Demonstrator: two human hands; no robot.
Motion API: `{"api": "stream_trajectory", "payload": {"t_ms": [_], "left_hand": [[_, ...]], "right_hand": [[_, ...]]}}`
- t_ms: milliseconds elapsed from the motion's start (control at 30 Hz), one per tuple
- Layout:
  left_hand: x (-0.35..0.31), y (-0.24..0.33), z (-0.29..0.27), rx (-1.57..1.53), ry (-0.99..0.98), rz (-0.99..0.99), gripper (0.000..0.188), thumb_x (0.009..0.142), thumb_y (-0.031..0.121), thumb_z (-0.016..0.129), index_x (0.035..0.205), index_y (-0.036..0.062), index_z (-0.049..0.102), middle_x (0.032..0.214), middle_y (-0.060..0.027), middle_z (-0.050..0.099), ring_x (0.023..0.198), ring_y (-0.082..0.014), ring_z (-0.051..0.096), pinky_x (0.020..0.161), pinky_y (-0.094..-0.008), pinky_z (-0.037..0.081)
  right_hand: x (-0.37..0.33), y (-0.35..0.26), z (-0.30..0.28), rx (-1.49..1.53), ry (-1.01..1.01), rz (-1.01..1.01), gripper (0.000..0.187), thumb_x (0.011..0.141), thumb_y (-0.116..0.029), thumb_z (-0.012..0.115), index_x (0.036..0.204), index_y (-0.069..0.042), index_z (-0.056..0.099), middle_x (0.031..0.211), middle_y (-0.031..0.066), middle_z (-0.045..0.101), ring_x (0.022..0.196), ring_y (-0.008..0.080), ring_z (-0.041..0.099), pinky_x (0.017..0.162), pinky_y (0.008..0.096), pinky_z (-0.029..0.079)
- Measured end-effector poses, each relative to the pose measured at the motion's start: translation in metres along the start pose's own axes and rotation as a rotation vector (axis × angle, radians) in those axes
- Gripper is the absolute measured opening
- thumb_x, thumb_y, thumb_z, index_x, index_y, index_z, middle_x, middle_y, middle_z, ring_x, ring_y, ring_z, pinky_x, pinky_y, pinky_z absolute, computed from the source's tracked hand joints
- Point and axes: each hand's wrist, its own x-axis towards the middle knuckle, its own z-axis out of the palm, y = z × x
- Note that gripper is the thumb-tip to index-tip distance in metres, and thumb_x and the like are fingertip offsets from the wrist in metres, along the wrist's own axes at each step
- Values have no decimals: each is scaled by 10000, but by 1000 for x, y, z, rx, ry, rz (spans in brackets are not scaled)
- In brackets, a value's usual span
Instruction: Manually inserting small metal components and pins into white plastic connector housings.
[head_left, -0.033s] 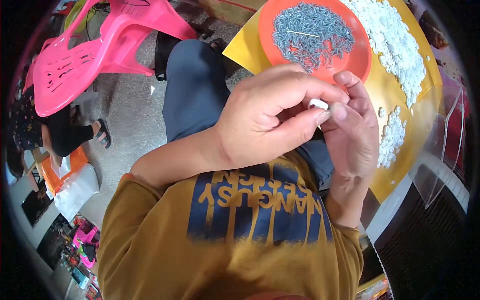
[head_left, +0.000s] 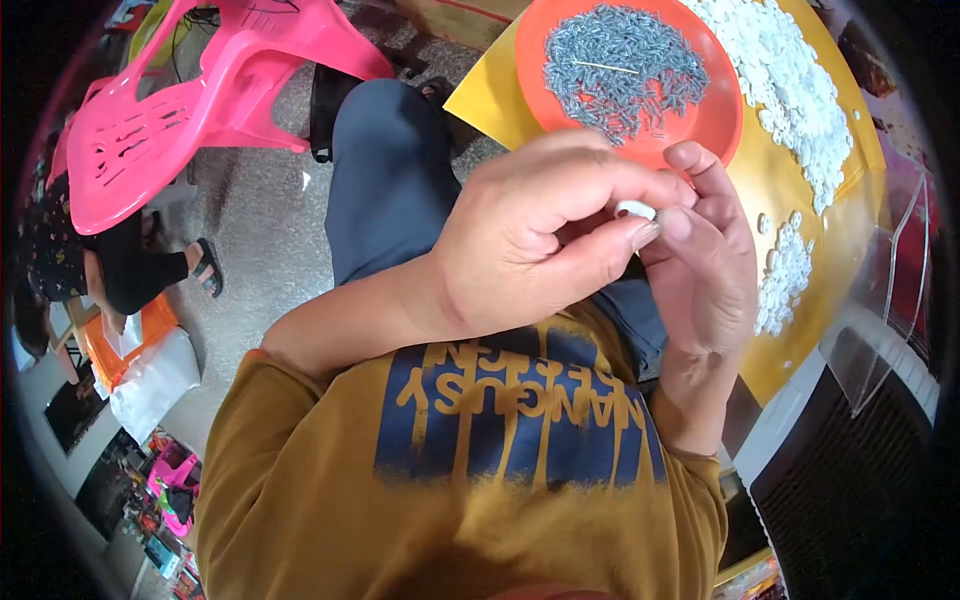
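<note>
Yellow desk point(head_left: 490, 100), upper right: round orange-red bowl point(head_left: 722, 125) of thin grey pins point(head_left: 590, 88). Right of centre, my left fingers point(head_left: 602, 256) pinch a small white rounded piece point(head_left: 633, 209); my right fingers point(head_left: 698, 238) curl beside it, grip unclear.

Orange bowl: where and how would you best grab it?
Probably grip the bowl by its left rim, from the left: that curved edge is exposed, while white pieces crowd the right and the left hand hides part of the near edge.
</note>
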Motion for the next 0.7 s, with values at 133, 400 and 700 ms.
{"api": "stream_trajectory", "payload": {"t_ms": [133, 400, 700], "left_hand": [[2, -5, -2, 171, -61, 125, 216, 745, -46, 578, 954, 6, 567, 816, -30, 528, 660, -64, 476, 556, -181, 366], [-10, -10, 3, 60, 34, -51, 183, 722, -36, 614, 887, 25, 564, 774, -36, 526, 643, -83, 480, 553, -179, 364], [-18, -16, 2, 37, 60, 92, 174, 724, -47, 603, 875, 19, 549, 815, -58, 519, 698, -109, 501, 577, -199, 391]], "right_hand": [[1, 5, -8, 29, -18, 16, 371, 718, 3, 608, 1047, -33, 440, 855, 73, 600, 751, 125, 565, 675, 217, 417], [-8, 14, -4, 57, 49, 26, 312, 749, -4, 599, 1019, -34, 444, 855, 96, 605, 777, 142, 572, 717, 237, 421], [-16, 20, 1, 168, 54, 65, 278, 766, -13, 582, 1004, -32, 440, 882, 97, 599, 826, 145, 563, 781, 277, 417]]}}
